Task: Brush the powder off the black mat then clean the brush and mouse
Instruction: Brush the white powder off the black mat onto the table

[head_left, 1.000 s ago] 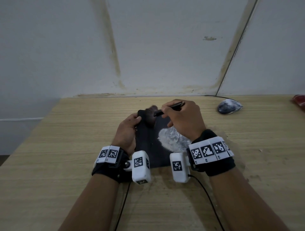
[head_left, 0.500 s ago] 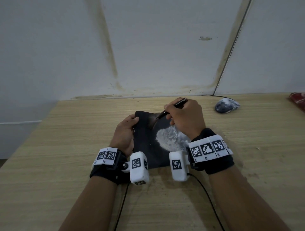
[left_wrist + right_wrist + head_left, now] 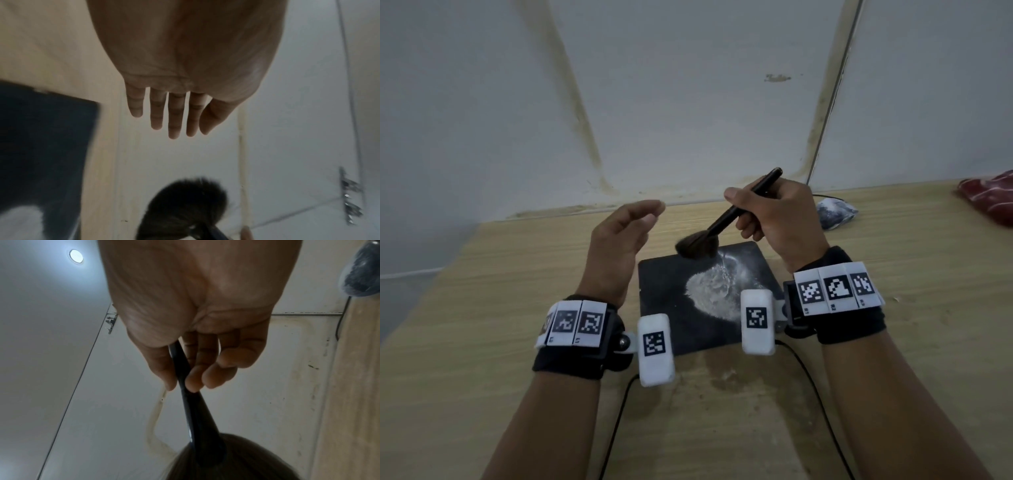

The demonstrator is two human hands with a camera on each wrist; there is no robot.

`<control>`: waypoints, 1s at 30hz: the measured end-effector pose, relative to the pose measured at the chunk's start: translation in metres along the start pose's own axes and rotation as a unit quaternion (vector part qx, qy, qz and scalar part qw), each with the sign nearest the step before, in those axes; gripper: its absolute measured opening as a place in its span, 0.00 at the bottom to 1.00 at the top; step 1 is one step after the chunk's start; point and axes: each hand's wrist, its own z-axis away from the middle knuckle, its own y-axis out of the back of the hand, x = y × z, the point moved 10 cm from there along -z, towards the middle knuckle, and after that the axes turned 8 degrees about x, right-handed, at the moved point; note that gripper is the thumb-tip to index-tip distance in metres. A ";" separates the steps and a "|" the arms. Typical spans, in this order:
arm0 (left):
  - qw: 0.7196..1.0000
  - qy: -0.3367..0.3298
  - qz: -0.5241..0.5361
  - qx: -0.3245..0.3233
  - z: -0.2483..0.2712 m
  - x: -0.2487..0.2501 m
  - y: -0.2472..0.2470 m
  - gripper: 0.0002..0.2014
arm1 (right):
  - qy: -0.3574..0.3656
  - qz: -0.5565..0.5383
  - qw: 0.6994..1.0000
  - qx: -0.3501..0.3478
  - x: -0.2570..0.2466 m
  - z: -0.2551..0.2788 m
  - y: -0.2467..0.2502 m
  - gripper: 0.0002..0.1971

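Observation:
A black mat (image 3: pixel 667 308) lies flat on the wooden table with a patch of white powder (image 3: pixel 717 291) on its right half. My right hand (image 3: pixel 774 219) pinches the black handle of a brush (image 3: pixel 726 222) and holds it lifted, bristles (image 3: pixel 697 245) down-left above the mat's far edge. In the right wrist view thumb and fingers (image 3: pixel 213 376) pinch the brush handle (image 3: pixel 185 379). My left hand (image 3: pixel 619 236) hangs raised left of the brush, fingers (image 3: pixel 174 113) straight, holding nothing. A powder-dusted mouse (image 3: pixel 834 214) lies at the far right by the wall.
The wooden table (image 3: pixel 482 308) meets a white wall (image 3: pixel 688 102) at the back. A red cloth (image 3: pixel 993 202) lies at the far right edge. Some powder residue (image 3: pixel 726 373) marks the wood in front of the mat. Cables from the wrist cameras trail toward me.
My left hand has let go of the mat's left edge and risen, open. My right hand has lifted the brush off the mat; the bristles now hang above its far edge.

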 end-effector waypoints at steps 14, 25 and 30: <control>0.958 -0.079 -0.221 -0.164 0.012 0.035 -0.070 0.04 | -0.036 0.024 0.998 -0.045 0.000 0.009 -0.020 0.19; 0.997 0.052 -0.064 0.000 0.004 -0.002 -0.027 0.07 | -0.240 0.040 0.965 -0.094 0.047 0.019 -0.021 0.33; 0.994 0.095 -0.057 0.011 0.004 -0.021 -0.028 0.07 | -0.266 0.104 0.954 -0.089 0.066 0.017 -0.015 0.33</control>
